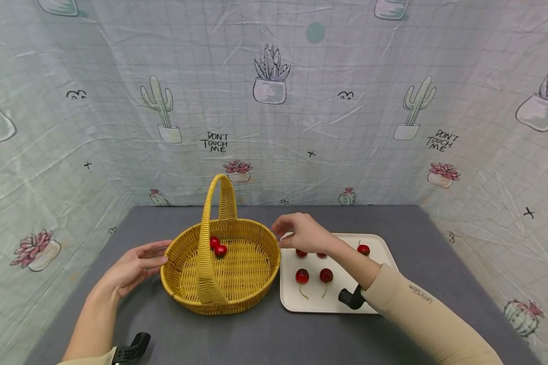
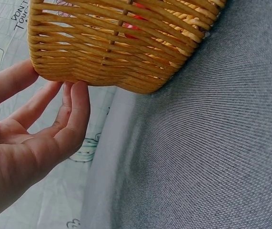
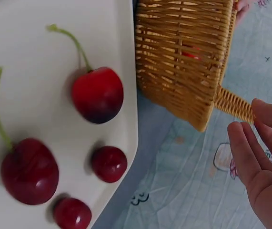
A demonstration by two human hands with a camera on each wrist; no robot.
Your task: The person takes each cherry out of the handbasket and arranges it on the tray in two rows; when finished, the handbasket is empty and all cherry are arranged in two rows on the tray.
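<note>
A yellow wicker basket (image 1: pixel 230 307) with a tall arched handle (image 1: pixel 204 253) stands in front of me. Inside it lie two red cherries (image 1: pixel 220 251). My left hand (image 1: pixel 129 267) touches the basket's left side with its fingertips, seen against the weave (image 2: pixel 107 52) in the left wrist view. At the right rim hovers my right hand (image 1: pixel 305 232), fingers loosely bent and nothing between them. To the basket's right, a white tray (image 1: pixel 297 303) bears several dark red cherries (image 1: pixel 302 276), some with green stems; my right hand and forearm partly cover the ones at the back.
A grey cloth (image 1: pixel 182 339) covers the table. Behind it and on both sides hangs a light curtain (image 1: pixel 310 116) printed with potted cacti. Each wrist wears a black camera mount, the right one (image 1: pixel 352 298) overlapping the tray.
</note>
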